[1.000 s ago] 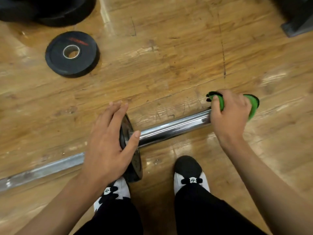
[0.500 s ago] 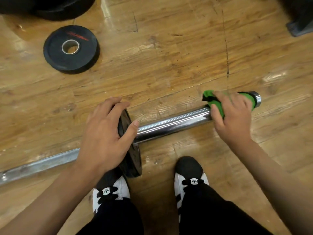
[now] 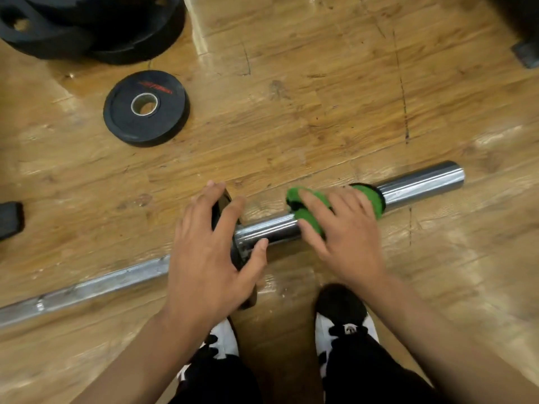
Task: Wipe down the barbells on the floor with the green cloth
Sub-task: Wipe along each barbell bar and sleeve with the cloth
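Observation:
A chrome barbell (image 3: 420, 182) lies across the wooden floor, its thin shaft running off to the lower left and its thick sleeve ending at the right. A small black plate (image 3: 221, 205) sits on the sleeve's inner end, mostly hidden under my left hand (image 3: 210, 258), which rests on it with fingers spread and the thumb against the sleeve. My right hand (image 3: 347, 237) grips the green cloth (image 3: 370, 196), wrapped round the middle of the sleeve. Bare sleeve shows on both sides of the cloth.
A loose small black weight plate (image 3: 145, 107) lies flat on the floor at upper left, with a pile of bigger black plates (image 3: 93, 27) behind it. A dark block (image 3: 10, 220) sits at the left edge. My two shoes (image 3: 344, 322) stand just below the bar.
My right hand has slid the cloth along the sleeve from its outer end toward the plate, baring the sleeve's tip. The left hand has stayed on the plate.

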Demonstrator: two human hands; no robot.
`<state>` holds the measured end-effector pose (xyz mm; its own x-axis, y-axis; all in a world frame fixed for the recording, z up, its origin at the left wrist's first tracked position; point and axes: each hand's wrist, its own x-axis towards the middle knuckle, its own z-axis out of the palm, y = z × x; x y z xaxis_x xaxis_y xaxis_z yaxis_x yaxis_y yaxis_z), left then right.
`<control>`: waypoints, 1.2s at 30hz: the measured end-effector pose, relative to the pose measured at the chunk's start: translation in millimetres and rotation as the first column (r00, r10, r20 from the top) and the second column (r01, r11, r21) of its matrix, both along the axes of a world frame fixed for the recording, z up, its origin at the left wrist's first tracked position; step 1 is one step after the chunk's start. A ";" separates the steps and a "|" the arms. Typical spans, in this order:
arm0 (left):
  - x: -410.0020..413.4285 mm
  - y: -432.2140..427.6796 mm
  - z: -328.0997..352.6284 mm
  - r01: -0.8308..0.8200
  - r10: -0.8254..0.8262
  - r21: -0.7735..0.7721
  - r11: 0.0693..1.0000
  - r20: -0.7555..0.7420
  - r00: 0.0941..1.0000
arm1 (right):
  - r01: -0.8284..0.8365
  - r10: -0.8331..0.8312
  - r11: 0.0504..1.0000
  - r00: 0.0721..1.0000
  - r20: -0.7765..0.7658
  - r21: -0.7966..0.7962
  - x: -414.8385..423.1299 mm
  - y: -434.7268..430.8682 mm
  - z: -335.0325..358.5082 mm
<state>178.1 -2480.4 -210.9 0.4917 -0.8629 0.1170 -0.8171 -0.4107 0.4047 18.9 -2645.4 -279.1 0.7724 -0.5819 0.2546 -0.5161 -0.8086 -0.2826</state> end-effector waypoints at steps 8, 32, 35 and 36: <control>11.1 -20.3 2.9 -0.057 0.058 0.032 0.998 -0.032 0.998 | 0.484 -0.480 0.869 0.875 -0.062 0.106 19.6 -22.8 13.9; 44.6 -30.9 10.2 0.033 -0.033 0.083 0.996 -0.004 0.999 | -0.224 0.229 0.971 0.971 -0.073 0.080 72.7 40.1 10.9; 30.8 -14.4 4.1 0.111 -0.119 0.079 0.991 0.113 0.986 | -0.194 0.194 0.981 0.980 -0.047 0.018 35.8 -6.4 -0.5; 25.7 -10.4 1.7 0.112 -0.120 0.070 0.991 0.115 0.986 | -0.108 0.108 0.994 0.994 -0.013 -0.001 19.2 -26.2 -3.9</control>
